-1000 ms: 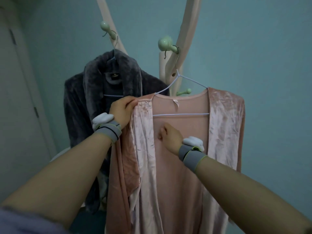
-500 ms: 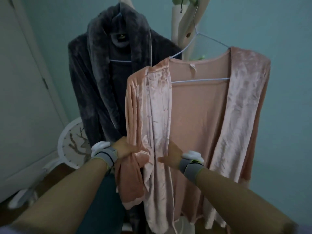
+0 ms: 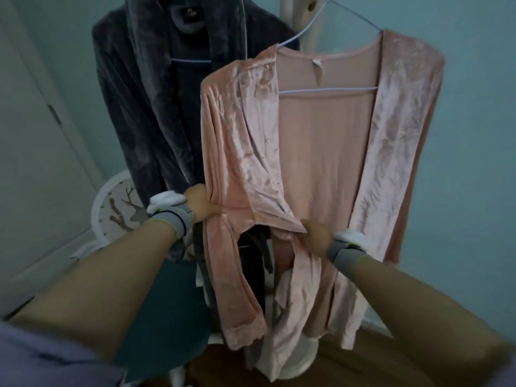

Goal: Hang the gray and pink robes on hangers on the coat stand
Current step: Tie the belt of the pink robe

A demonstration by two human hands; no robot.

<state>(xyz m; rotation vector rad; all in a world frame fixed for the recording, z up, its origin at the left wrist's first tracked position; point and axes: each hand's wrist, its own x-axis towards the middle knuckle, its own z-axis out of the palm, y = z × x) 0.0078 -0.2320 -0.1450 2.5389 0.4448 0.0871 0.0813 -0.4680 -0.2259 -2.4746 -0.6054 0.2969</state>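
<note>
The pink robe [image 3: 329, 152] hangs open on a thin pale hanger [image 3: 326, 91] from the cream coat stand [image 3: 312, 15]. Behind it to the left, the gray fluffy robe [image 3: 156, 88] hangs on its own hanger [image 3: 192, 60]. My left hand [image 3: 199, 206] grips the pink robe's left sleeve and side at waist height. My right hand [image 3: 315, 234] pinches the edge of the left front panel and pulls it across the middle. The stand's hooks are out of the frame.
A teal wall stands behind the stand. A white door or cupboard [image 3: 36, 152] fills the left side. A round white table with a deer picture [image 3: 117, 213] sits low on the left. The stand's white base [image 3: 296, 358] rests on a wooden floor.
My view has tilted down. Both hands have slid down the pink robe from the collar to waist level, and the left front panel is now gathered across.
</note>
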